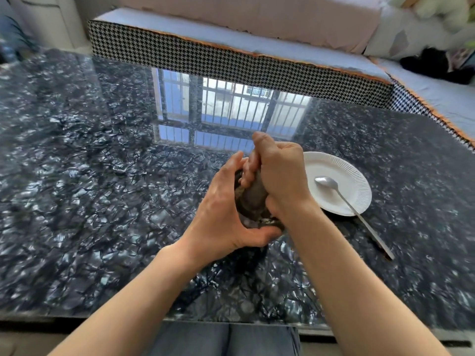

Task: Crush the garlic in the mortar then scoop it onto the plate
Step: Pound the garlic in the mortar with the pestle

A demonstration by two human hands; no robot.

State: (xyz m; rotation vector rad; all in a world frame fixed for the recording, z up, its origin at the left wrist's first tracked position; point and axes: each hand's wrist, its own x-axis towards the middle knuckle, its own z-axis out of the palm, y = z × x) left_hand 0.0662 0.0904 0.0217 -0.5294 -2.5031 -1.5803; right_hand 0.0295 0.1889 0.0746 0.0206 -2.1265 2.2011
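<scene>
Near the middle of the frame, a little right of centre, a dark stone mortar (253,214) sits on the glossy black marbled table (90,163), almost wholly hidden between two bare hands. Only part of its rim and a slice of its inside show. Pale bits at the lower edge of the bowl may be the garlic (266,220), but they are too small and blurred to be sure of.

The left hand (221,214) cups the mortar from the left side, fingers curled around the wall and the thumb reaching up toward the rim, so it is closed on the bowl rather than spread.

The right hand (280,176) is directly above the bowl, made into a fist around a dark pestle (253,194). The thumb points upward at the top of the fist, and the lower end of the pestle reaches down into the mortar. Whether its tip is touching the contents cannot be told.

Just to the right of the hands lies a white paper plate (357,176) with a ribbed rim, its left edge hidden behind the right hand. A metal spoon (341,199) rests with its bowl on the plate and its long handle running off the lower right edge onto the table.
</scene>
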